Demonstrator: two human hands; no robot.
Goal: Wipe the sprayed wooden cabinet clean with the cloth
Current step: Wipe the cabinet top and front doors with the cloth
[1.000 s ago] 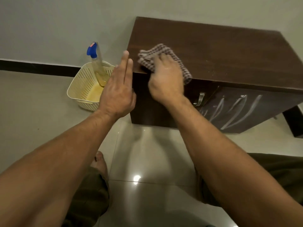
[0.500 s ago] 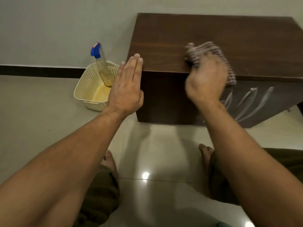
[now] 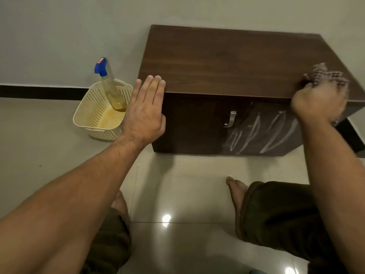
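A low dark wooden cabinet (image 3: 227,62) stands against the wall. My right hand (image 3: 320,103) grips a checked brown cloth (image 3: 324,75) at the front right edge of the cabinet top; both are blurred by motion. My left hand (image 3: 145,113) lies flat with fingers together, its fingertips resting on the front left corner of the top. White streaks (image 3: 270,133) run down the right door, and a metal handle (image 3: 230,119) sits on the left door.
A cream perforated basket (image 3: 87,115) sits on the floor left of the cabinet, holding a spray bottle (image 3: 110,88) with a blue nozzle. Glossy tiles lie in front. My bare feet and trouser legs (image 3: 276,210) are below.
My right hand has swept the cloth from the left front corner across the cabinet top to the right edge. My left hand has settled onto the left corner.
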